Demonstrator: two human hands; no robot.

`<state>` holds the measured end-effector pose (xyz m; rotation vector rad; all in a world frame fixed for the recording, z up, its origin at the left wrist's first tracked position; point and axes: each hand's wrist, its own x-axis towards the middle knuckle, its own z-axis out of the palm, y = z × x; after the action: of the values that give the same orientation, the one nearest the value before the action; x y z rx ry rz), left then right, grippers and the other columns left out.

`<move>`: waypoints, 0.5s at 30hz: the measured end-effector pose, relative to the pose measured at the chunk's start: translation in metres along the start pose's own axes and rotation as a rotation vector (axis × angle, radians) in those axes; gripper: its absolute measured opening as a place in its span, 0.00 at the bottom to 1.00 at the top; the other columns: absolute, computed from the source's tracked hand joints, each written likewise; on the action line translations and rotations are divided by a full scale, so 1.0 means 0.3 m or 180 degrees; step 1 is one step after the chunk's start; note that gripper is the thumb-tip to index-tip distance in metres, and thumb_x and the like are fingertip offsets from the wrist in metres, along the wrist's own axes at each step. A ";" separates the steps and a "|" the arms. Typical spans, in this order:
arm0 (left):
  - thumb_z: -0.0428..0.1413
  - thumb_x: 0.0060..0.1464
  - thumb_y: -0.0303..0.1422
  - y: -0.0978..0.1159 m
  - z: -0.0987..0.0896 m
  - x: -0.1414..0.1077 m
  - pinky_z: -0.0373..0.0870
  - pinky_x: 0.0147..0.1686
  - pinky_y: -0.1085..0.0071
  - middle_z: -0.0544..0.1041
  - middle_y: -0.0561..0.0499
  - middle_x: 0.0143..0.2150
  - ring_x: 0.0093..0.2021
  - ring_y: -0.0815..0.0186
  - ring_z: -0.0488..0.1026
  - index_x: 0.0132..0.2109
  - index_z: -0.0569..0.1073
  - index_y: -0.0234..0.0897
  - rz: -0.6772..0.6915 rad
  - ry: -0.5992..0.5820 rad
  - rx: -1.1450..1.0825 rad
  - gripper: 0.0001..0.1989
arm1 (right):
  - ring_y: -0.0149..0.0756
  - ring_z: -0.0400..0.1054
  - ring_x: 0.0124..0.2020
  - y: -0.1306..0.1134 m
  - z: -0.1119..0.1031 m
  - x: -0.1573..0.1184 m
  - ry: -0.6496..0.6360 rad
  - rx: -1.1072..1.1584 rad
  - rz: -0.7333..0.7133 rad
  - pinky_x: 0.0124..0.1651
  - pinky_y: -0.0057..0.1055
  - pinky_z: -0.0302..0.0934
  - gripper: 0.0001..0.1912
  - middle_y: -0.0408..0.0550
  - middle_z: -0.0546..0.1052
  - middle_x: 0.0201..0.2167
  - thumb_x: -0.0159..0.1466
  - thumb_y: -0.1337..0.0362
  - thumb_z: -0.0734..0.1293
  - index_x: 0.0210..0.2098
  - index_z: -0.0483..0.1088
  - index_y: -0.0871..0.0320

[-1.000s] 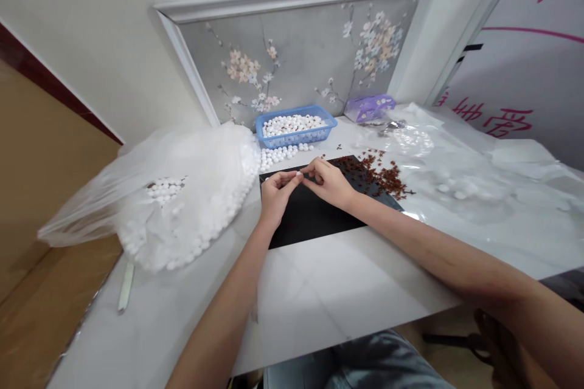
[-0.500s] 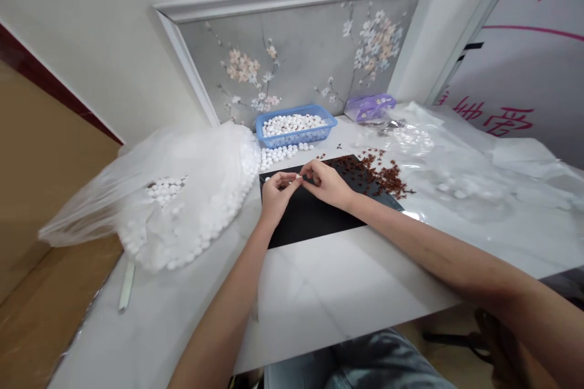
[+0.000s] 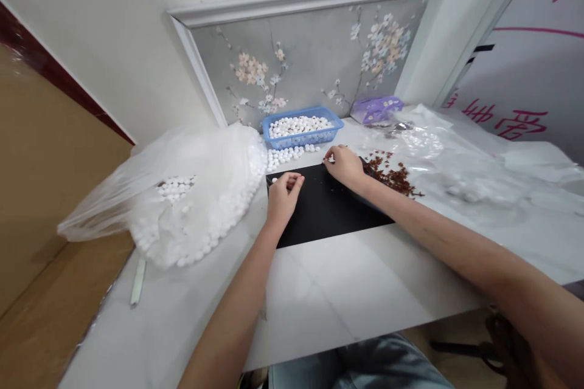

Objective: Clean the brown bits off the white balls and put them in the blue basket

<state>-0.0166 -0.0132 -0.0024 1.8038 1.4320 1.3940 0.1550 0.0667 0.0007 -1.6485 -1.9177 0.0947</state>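
Blue basket (image 3: 305, 139) and filmy bag (image 3: 112, 191) hold white balls (image 3: 301, 126).

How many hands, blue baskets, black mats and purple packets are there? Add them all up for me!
Hands, the left hand and the right hand: 2
Blue basket: 1
Black mat: 1
Purple packet: 1
Total: 5

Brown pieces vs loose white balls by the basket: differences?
Shape: brown pieces look jagged, loose white balls round.
Place: brown pieces lie at the black mat's right end; white balls beside the blue basket.
Both: small, lying in groups.
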 end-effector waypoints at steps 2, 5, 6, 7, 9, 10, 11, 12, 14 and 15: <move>0.53 0.52 0.36 -0.002 0.001 -0.005 0.64 0.34 0.70 0.74 0.50 0.28 0.30 0.65 0.70 0.35 0.73 0.40 0.0231 -0.0260 0.0322 0.07 | 0.44 0.67 0.37 0.016 0.028 0.066 -0.0219 -0.0155 0.0183 0.35 0.36 0.60 0.08 0.56 0.71 0.39 0.55 0.68 0.62 0.35 0.69 0.59; 0.52 0.53 0.32 0.006 0.003 -0.011 0.63 0.38 0.68 0.72 0.50 0.29 0.33 0.63 0.68 0.34 0.72 0.40 0.0608 -0.0647 0.0760 0.04 | 0.46 0.67 0.41 0.019 0.074 0.153 -0.0283 -0.0180 0.0263 0.39 0.37 0.60 0.10 0.58 0.72 0.40 0.56 0.66 0.63 0.38 0.70 0.60; 0.51 0.53 0.31 0.011 0.003 -0.013 0.62 0.39 0.67 0.72 0.49 0.31 0.34 0.62 0.68 0.35 0.71 0.40 0.0718 -0.0765 0.0918 0.04 | 0.46 0.67 0.41 0.015 0.088 0.175 -0.0297 -0.0183 0.0272 0.39 0.37 0.60 0.10 0.58 0.72 0.40 0.56 0.66 0.63 0.38 0.70 0.60; 0.50 0.54 0.31 0.016 0.003 -0.014 0.62 0.40 0.67 0.72 0.49 0.32 0.36 0.61 0.67 0.36 0.71 0.39 0.0828 -0.0888 0.1109 0.05 | 0.46 0.67 0.41 0.010 0.100 0.194 -0.0317 -0.0189 0.0280 0.40 0.37 0.60 0.10 0.57 0.72 0.40 0.56 0.65 0.63 0.37 0.70 0.60; 0.46 0.57 0.31 0.025 -0.001 -0.018 0.62 0.41 0.67 0.71 0.48 0.36 0.39 0.61 0.66 0.39 0.70 0.39 0.1036 -0.1085 0.1601 0.08 | 0.46 0.67 0.41 -0.003 0.114 0.217 -0.0357 -0.0200 0.0287 0.40 0.37 0.60 0.10 0.57 0.73 0.39 0.55 0.66 0.63 0.36 0.71 0.61; 0.44 0.58 0.31 0.030 -0.003 -0.019 0.62 0.41 0.66 0.71 0.48 0.37 0.40 0.61 0.65 0.41 0.69 0.38 0.1113 -0.1126 0.1858 0.10 | 0.46 0.67 0.40 -0.011 0.115 0.222 -0.0370 -0.0201 0.0283 0.40 0.36 0.60 0.09 0.57 0.73 0.38 0.55 0.66 0.64 0.34 0.72 0.61; 0.43 0.59 0.31 0.033 -0.006 -0.020 0.62 0.40 0.67 0.71 0.48 0.38 0.41 0.61 0.65 0.42 0.69 0.39 0.1163 -0.1129 0.2096 0.11 | 0.46 0.67 0.40 -0.018 0.113 0.222 -0.0371 -0.0193 0.0268 0.40 0.36 0.60 0.08 0.56 0.73 0.38 0.54 0.67 0.64 0.34 0.72 0.61; 0.42 0.59 0.31 0.035 -0.008 -0.021 0.62 0.40 0.67 0.70 0.48 0.39 0.41 0.61 0.65 0.42 0.69 0.39 0.1183 -0.1106 0.2302 0.12 | 0.45 0.67 0.40 -0.024 0.105 0.216 -0.0357 -0.0174 0.0241 0.39 0.35 0.59 0.08 0.56 0.73 0.38 0.54 0.67 0.64 0.33 0.72 0.61; 0.42 0.59 0.31 0.035 -0.013 -0.022 0.61 0.41 0.66 0.70 0.49 0.39 0.41 0.62 0.65 0.41 0.70 0.40 0.1146 -0.1013 0.2594 0.11 | 0.43 0.67 0.39 -0.035 0.080 0.187 -0.0287 -0.0129 0.0168 0.39 0.33 0.58 0.09 0.53 0.73 0.38 0.56 0.64 0.63 0.34 0.72 0.60; 0.43 0.58 0.31 0.034 -0.014 -0.022 0.61 0.41 0.66 0.70 0.49 0.39 0.41 0.62 0.65 0.39 0.70 0.40 0.1105 -0.0962 0.2679 0.11 | 0.41 0.67 0.38 -0.040 0.063 0.164 -0.0242 -0.0075 0.0132 0.38 0.31 0.58 0.11 0.51 0.74 0.36 0.57 0.61 0.63 0.34 0.72 0.59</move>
<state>-0.0154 -0.0237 0.0047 2.7398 1.7271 0.5951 0.1332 0.1155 0.0094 -1.7233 -1.9478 0.1542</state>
